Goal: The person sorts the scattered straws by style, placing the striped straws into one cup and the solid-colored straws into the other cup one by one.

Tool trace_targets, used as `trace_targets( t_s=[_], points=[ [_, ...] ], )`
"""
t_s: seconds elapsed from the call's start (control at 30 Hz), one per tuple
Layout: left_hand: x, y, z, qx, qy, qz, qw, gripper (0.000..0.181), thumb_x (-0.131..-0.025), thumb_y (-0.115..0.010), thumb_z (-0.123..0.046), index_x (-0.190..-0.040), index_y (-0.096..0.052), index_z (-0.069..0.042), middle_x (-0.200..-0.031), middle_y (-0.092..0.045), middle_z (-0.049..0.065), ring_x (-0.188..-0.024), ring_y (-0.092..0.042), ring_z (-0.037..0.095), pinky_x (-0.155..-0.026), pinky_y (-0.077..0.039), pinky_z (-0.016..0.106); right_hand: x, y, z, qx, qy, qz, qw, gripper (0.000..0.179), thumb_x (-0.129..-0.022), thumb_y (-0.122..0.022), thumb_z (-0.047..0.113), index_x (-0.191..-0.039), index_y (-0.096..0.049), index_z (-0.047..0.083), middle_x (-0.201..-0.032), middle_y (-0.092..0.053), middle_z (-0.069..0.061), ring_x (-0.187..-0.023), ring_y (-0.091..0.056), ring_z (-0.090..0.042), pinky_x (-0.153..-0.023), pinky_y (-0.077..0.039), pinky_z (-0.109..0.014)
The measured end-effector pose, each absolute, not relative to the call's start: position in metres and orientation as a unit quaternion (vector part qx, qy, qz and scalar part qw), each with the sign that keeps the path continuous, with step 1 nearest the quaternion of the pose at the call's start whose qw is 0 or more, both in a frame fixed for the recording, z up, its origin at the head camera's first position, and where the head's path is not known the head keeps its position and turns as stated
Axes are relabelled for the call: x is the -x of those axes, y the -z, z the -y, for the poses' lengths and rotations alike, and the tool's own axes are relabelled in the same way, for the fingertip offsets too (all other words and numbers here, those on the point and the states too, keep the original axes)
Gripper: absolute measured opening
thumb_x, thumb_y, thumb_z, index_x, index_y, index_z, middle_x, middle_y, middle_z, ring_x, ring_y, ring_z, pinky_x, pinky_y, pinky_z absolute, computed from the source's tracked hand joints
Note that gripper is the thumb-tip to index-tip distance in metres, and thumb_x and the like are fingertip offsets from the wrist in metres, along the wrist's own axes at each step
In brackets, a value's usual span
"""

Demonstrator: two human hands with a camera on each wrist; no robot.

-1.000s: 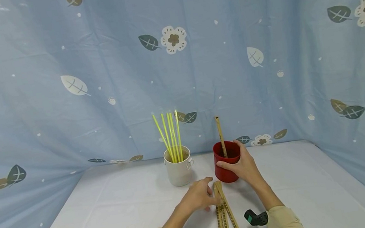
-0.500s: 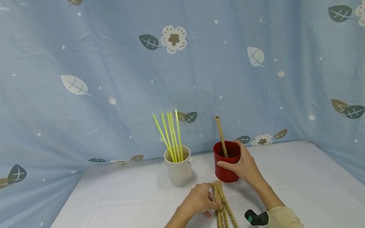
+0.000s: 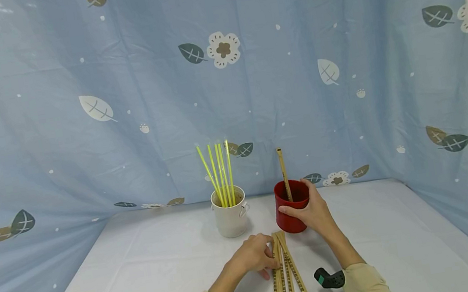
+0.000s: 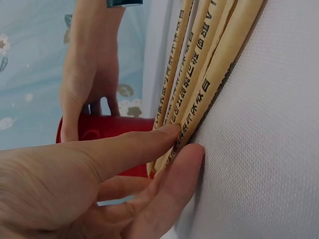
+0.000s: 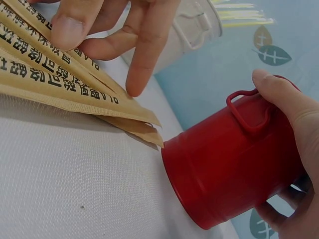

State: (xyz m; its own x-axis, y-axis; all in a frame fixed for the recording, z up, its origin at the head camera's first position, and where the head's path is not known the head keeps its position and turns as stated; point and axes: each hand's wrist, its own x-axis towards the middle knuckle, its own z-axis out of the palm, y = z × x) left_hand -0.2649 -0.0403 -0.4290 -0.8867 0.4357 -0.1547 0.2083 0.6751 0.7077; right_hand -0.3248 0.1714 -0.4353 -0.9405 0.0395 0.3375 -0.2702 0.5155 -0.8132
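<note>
My right hand [image 3: 316,212] grips the upper part of a red metal cup [image 3: 288,221], thumb near its front and fingers round the far side. One paper-wrapped straw [image 3: 282,166] stands in that cup. In front of it, several more wrapped straws [image 3: 290,285] lie fanned out on the white tabletop, dark print along their sleeves. My left hand [image 3: 255,256] is at their far ends. In the left wrist view its thumb [image 4: 162,139] lies on the outermost wrapped straw [image 4: 212,74] and a finger is against the lower side, pinching it.
Left of the red cup stands a white metal pot [image 3: 231,223] holding several yellow-green sticks [image 3: 221,173] upright. Black wrist devices [image 3: 329,279] sit at both forearms. Behind the white table [image 3: 153,276] hangs a blue patterned curtain [image 3: 149,77].
My left hand has come down onto the straws, and the leftmost ones have shifted left, spreading the fan. My right hand and the red cup have stayed in place.
</note>
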Motion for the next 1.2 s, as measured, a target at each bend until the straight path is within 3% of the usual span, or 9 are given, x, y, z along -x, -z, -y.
trace_targets(
  t_s=[0.27,0.63,1.2],
  points=[
    [0.265,0.428,0.043,-0.163,-0.352,-0.910,0.149,0.063,-0.074,-0.085,-0.008,-0.129,-0.056,0.005,-0.066,-0.065,0.001,-0.050,-0.068,0.021,-0.062,-0.053,0.026,0.323,0.434,-0.171,-0.064,-0.488,0.857,0.154,0.106,-0.074,-0.084,0.047,-0.153,-0.023,0.013,-0.146,-0.045,-0.011,-0.132,-0.045,-0.030,-0.100,-0.049,-0.053],
    [0.264,0.423,0.050,-0.159,-0.339,-0.917,0.136,0.056,-0.072,-0.081,0.002,-0.124,-0.060,0.005,-0.075,-0.064,0.003,-0.054,-0.070,0.023,-0.056,-0.054,0.027,0.324,0.435,-0.171,-0.063,-0.489,0.857,0.150,0.107,-0.075,-0.083,0.047,-0.154,-0.021,0.012,-0.148,-0.043,-0.012,-0.133,-0.044,-0.031,-0.098,-0.050,-0.054],
    [0.265,0.423,0.054,-0.160,-0.296,-0.934,0.119,0.046,-0.073,-0.076,0.001,-0.117,-0.064,-0.005,-0.072,-0.058,0.000,-0.047,-0.065,0.018,-0.047,-0.052,0.026,0.325,0.437,-0.171,-0.064,-0.486,0.858,0.152,0.107,-0.074,-0.084,0.048,-0.153,-0.022,0.012,-0.146,-0.044,-0.012,-0.132,-0.045,-0.031,-0.098,-0.050,-0.054]
  ],
)
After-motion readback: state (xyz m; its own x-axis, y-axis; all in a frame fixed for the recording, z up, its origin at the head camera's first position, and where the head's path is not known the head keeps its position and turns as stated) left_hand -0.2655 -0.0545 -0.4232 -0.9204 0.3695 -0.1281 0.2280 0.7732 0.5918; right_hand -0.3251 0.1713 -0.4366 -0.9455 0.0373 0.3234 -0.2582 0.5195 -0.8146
